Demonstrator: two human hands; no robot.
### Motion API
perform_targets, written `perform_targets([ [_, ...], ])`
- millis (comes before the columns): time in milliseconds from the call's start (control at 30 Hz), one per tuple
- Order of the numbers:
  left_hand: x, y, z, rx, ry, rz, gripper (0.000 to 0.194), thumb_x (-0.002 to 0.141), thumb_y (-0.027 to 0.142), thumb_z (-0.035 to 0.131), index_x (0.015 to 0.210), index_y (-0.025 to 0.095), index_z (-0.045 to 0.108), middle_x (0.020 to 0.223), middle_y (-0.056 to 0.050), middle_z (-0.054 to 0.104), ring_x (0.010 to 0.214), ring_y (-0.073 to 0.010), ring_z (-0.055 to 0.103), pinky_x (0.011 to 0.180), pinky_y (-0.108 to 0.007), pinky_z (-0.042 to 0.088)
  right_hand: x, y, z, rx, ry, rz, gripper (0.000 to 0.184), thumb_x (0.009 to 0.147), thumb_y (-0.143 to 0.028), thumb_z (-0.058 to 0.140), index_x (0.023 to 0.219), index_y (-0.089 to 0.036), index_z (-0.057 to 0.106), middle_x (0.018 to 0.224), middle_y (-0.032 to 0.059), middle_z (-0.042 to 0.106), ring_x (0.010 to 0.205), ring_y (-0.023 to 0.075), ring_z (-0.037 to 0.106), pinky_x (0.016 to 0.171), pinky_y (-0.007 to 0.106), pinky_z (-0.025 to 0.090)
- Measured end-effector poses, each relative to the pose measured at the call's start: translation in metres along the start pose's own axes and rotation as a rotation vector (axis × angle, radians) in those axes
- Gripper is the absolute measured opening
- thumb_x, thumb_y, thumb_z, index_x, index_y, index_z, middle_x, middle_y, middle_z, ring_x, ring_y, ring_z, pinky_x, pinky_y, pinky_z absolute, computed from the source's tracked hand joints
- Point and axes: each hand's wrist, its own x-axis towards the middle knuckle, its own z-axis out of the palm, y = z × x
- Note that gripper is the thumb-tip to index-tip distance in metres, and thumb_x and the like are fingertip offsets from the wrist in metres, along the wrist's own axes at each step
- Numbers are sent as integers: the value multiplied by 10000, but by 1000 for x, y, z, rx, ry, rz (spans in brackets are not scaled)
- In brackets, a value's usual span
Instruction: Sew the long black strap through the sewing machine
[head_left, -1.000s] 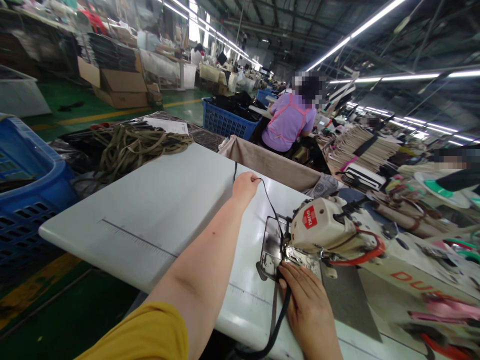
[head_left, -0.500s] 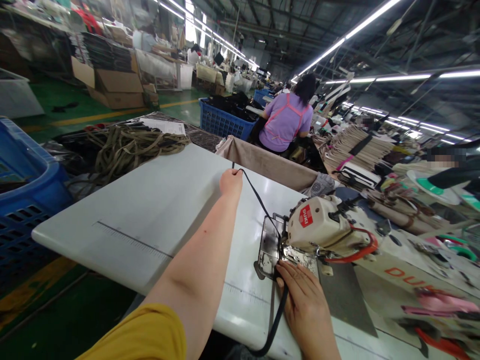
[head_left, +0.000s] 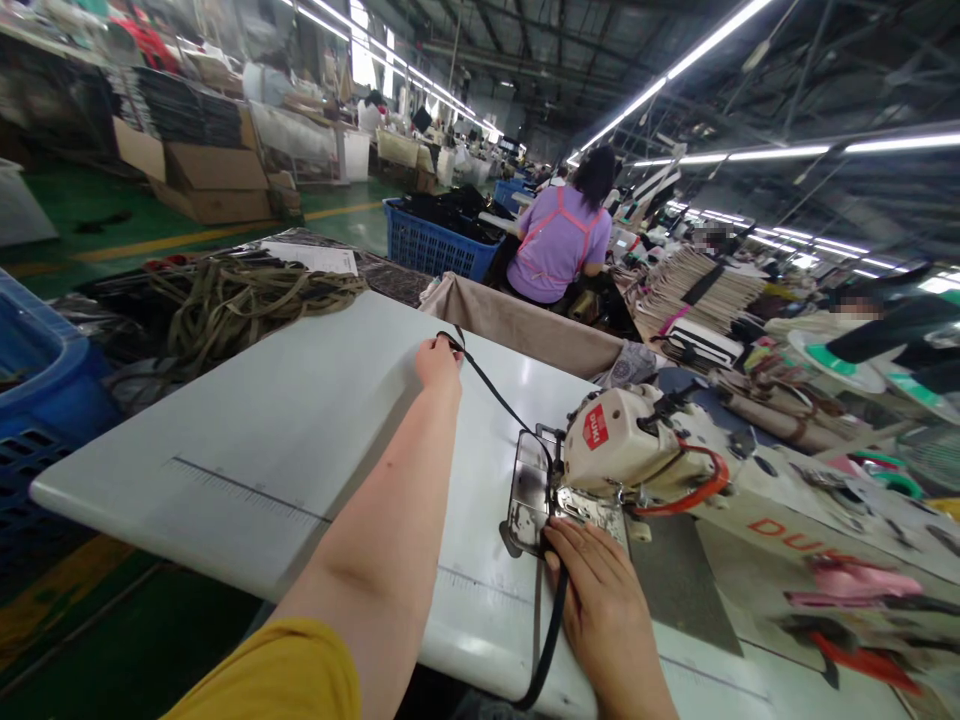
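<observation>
A narrow black strap [head_left: 496,393] runs across the white sewing table through the needle area of a sewing machine [head_left: 619,435]. My left hand [head_left: 437,362], arm stretched out toward the far edge, pinches the strap beyond the machine, and a short loop sticks out past the fingers. Close in front of the presser foot, my right hand [head_left: 600,590] lies low with its fingers together over the strap, the thumb at its side. From there the strap's near length curves down over the table's front edge. A metal plate [head_left: 529,485] surrounds the stitching spot; the needle itself is hidden.
Olive straps [head_left: 255,300] lie heaped at the table's far left, beside a blue basket [head_left: 45,380]. A beige cloth-lined bin [head_left: 525,325] borders the far edge. Beyond it sits a co-worker in purple [head_left: 559,245]. Stacked beige pieces [head_left: 697,290] stand at right.
My left hand has drawn the strap away from the machine, toward the far left, and a loop now shows at its fingers. My right hand keeps its place by the presser foot.
</observation>
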Motion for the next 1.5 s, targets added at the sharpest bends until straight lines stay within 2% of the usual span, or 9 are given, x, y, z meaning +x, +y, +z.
perform_targets([
  [100,-4,8,-1,-8,120,-17,137,1001,140,521,1094,142,621,1152,-149,696,943,-182,761,830,-299,589,0,0,0,1,-1,5,293,1097,-231,557,1354,-200,695,1278,112,780,1154,238,761,1125,457,555],
  [233,-20,12,-3,380,207,180,451,848,32,665,1289,114,614,1514,-264,505,1387,-316,592,1136,-456,494,2,-1,-1,9,6,0,282,1098,-230,563,1343,-194,697,1281,101,781,1161,242,757,1117,459,555],
  [300,-33,8,2,652,-29,398,426,837,34,663,1243,161,679,1466,-197,587,1415,-307,561,1218,-457,426,3,-2,-1,15,11,0,272,1099,-229,564,1330,-194,702,1280,95,782,1157,242,757,1112,460,553],
  [467,-71,-21,20,947,-1151,860,417,887,176,736,1297,250,740,1395,-63,715,1363,-230,607,1235,-350,405,3,-2,-1,22,7,10,267,1101,-220,560,1325,-187,701,1293,93,777,1166,239,751,1125,457,535],
  [500,-78,-27,22,993,-1280,903,459,882,236,775,1339,262,732,1420,-61,708,1375,-239,602,1222,-355,417,2,-2,-1,22,7,11,267,1099,-218,562,1325,-187,702,1293,93,776,1166,238,751,1126,457,534],
  [567,-86,-34,24,1112,-1395,943,465,882,323,802,1342,293,746,1408,-58,715,1356,-262,620,1159,-374,467,2,-1,0,25,7,12,267,1095,-215,570,1325,-190,703,1294,92,776,1161,238,753,1125,459,535],
  [700,-89,-30,22,1296,-1315,976,236,945,330,718,1147,284,831,1204,-71,780,1204,-272,688,998,-358,526,2,-1,0,29,16,6,262,1097,-212,567,1322,-190,699,1282,90,782,1152,238,756,1111,464,543],
  [867,-78,-17,19,1348,-1087,946,204,976,303,673,1080,283,847,1124,-71,793,1133,-256,691,964,-344,515,2,-2,0,19,10,-3,261,1106,-218,552,1321,-184,696,1274,93,785,1151,238,756,1115,462,541],
  [1500,-55,-2,7,1041,-631,645,117,976,258,692,980,236,807,1106,-60,778,1070,-226,697,960,-316,518,2,-4,-3,53,-23,59,294,1085,-223,585,1349,-213,713,1289,92,782,1185,230,753,1159,461,534],
])
